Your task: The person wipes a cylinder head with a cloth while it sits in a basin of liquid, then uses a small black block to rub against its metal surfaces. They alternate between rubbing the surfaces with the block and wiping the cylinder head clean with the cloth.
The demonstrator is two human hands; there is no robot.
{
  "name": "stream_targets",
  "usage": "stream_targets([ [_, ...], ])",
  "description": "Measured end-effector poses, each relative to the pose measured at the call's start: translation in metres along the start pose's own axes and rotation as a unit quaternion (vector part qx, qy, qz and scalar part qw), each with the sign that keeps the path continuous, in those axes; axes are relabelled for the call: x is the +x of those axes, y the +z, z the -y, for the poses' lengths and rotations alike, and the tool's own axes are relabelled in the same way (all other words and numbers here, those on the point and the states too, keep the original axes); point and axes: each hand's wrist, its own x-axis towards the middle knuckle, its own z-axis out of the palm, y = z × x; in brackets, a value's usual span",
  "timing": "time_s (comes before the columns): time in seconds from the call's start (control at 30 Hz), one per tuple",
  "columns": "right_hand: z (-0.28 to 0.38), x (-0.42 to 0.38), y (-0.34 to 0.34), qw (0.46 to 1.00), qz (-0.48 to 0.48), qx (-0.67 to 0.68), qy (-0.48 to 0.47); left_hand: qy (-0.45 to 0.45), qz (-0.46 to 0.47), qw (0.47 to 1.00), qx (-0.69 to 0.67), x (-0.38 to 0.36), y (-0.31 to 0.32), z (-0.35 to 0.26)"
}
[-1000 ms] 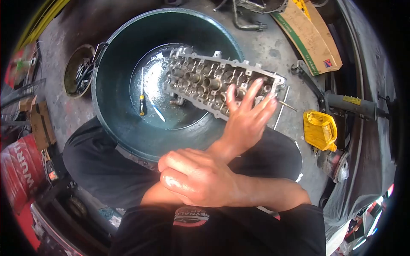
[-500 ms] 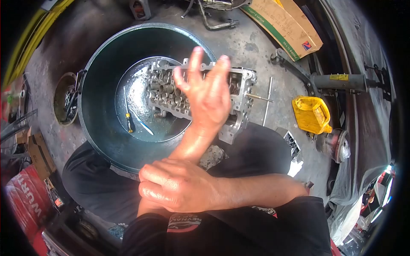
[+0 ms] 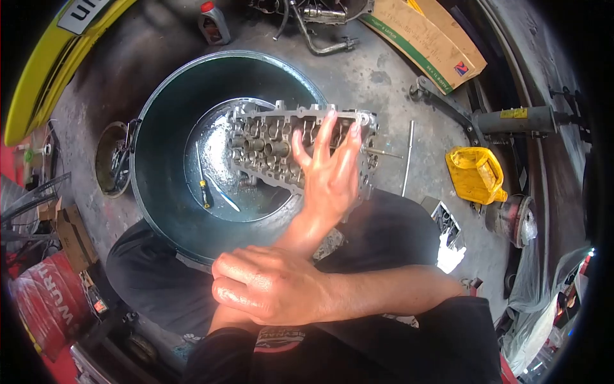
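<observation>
An engine cylinder head [image 3: 275, 147] with open bores and valve parts lies across the rim of a large dark green tub [image 3: 160, 211], its right end over my lap. Over its right half is my left hand [image 3: 329, 176], fingers spread and stretched out, holding nothing. My right hand [image 3: 265, 285] wraps around my left forearm [image 3: 297, 233], and its skin looks shiny and wet. Inside the tub, a yellow-and-black handled screwdriver [image 3: 204, 194] and a thin blue-and-white tool [image 3: 224, 195] rest on the wet bottom.
A small round pan [image 3: 110, 160] with parts stands left of the tub. To the right are a metal rod [image 3: 409, 157], a cut yellow jug [image 3: 476, 174] and a box of small parts [image 3: 442, 221]. Behind are an oil bottle [image 3: 213, 25] and a cardboard box [image 3: 425, 41].
My left hand has shifted a little right and down with its fingers still spread. My right hand stays around the forearm. The whole view has tilted slightly, showing more at the upper left.
</observation>
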Motion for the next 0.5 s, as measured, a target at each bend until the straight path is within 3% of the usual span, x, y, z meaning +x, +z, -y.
stream_targets([
  [0.2,0.009,-0.001,0.001,1.000,-0.013,0.018,-0.002,0.014,-0.018,1.000,-0.008,-0.006,-0.006,-0.005],
  [0.5,-0.007,0.003,0.009,0.999,-0.012,-0.032,0.002,0.000,0.046,0.999,-0.028,-0.016,-0.020,-0.003],
])
